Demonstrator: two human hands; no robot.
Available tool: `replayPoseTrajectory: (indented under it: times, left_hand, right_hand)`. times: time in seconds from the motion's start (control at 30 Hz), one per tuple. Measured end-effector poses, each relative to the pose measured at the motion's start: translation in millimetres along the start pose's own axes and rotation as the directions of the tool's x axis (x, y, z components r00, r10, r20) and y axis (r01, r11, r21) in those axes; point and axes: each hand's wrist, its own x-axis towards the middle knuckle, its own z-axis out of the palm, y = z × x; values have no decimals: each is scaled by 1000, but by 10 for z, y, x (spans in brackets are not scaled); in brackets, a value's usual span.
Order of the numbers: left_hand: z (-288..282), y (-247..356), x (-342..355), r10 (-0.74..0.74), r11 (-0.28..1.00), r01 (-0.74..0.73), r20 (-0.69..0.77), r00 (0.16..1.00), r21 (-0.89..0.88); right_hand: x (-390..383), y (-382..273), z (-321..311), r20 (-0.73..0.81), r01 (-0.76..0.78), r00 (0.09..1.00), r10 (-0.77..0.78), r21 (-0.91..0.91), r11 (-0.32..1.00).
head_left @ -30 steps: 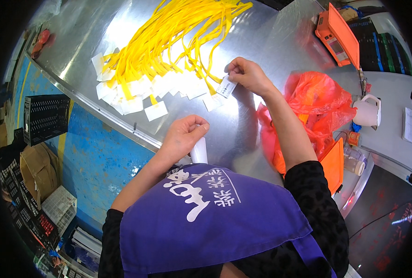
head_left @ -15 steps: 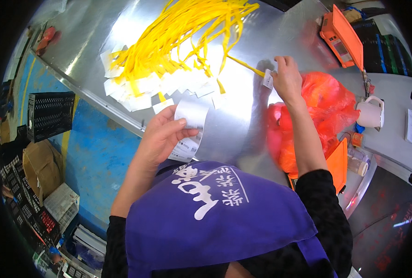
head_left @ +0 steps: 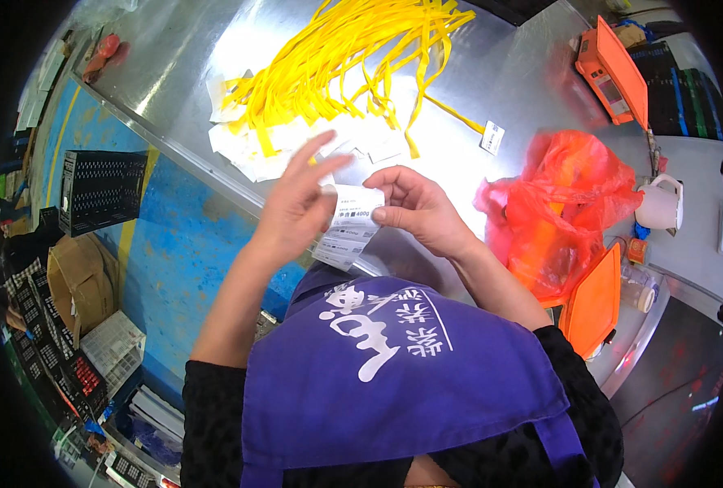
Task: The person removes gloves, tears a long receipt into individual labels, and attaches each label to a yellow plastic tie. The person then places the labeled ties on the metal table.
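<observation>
A strip of white printed labels [head_left: 355, 203] hangs in front of my apron. My right hand [head_left: 422, 213] pinches its upper right edge between thumb and fingers. My left hand [head_left: 292, 213] is at the strip's left side, index and middle fingers stretched out and apart; its lower fingers are close to the strip, and whether they touch it is unclear. Beyond my hands lies a bundle of yellow straps [head_left: 321, 69] with white tags [head_left: 248, 150] at their near ends. One strap reaches out to the right, ending in a printed tag [head_left: 492, 137] flat on the metal table [head_left: 451, 167].
Red plastic bags [head_left: 569, 207] sit right of my right forearm. Around them are an orange scale [head_left: 611, 73], an orange panel [head_left: 592, 305], a white mug [head_left: 658, 203] and a clear jar [head_left: 638, 289]. A black crate [head_left: 101, 191] and cardboard [head_left: 85, 281] stand left, beside blue floor [head_left: 191, 268].
My right hand has come back from the far tag to the label strip and pinches it. My left hand has let its fingers spread. The outlying tag now lies on the table, showing its print.
</observation>
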Motion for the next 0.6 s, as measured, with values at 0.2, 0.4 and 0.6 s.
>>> replayPoseTrajectory:
  times: [0.2,0.4,0.6]
  left_hand:
    - [225,-120,-183,26,979,-46,100,995,200]
    - [415,-255,-296,-194,963,183,-39,980,-200]
    - [441,-238,-246,-258,881,231,-9,966,-413]
  right_hand:
    - [-203,205,-86,-105,-34,994,31,-29,999]
    - [-259,214,-350,-258,74,961,-101,-112,991]
    - [-97,-209,-691,-216,19,973,-85,-293,956]
